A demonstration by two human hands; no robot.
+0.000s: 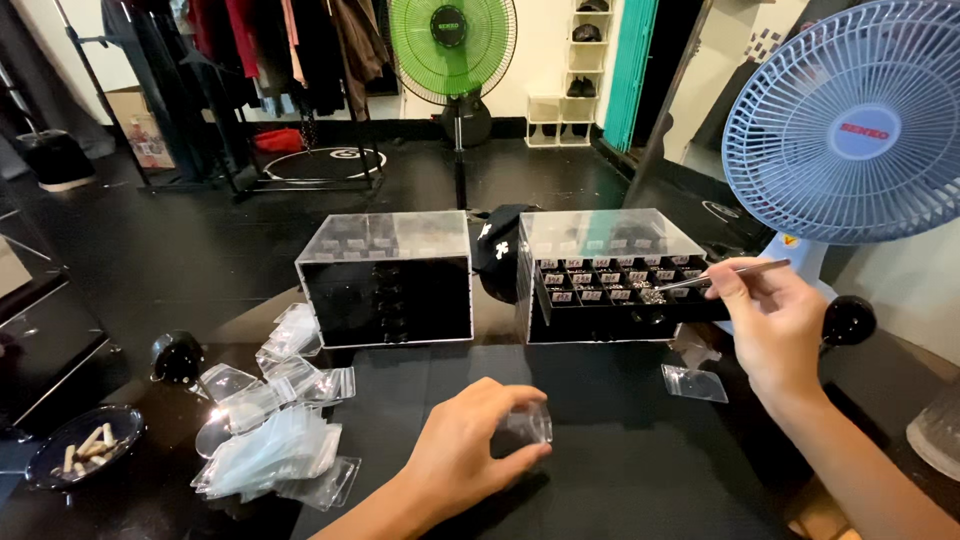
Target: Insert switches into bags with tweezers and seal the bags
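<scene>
My left hand (462, 452) rests on the black table and pinches a small clear plastic bag (528, 423) between thumb and fingers. My right hand (772, 322) holds thin metal tweezers (722, 275). Their tip reaches into the pulled-out drawer (620, 283) of the right clear acrylic organiser box (600, 235), over small silvery pieces in one of its several compartments. A second clear acrylic box (385, 275) stands to the left with its drawers shut.
A heap of small clear bags (275, 440) lies at the left. One more bag (694, 383) lies near my right wrist. A dark dish with pale sticks (85, 447) sits far left. A blue fan (850, 120) stands at the right, a green fan (452, 45) behind.
</scene>
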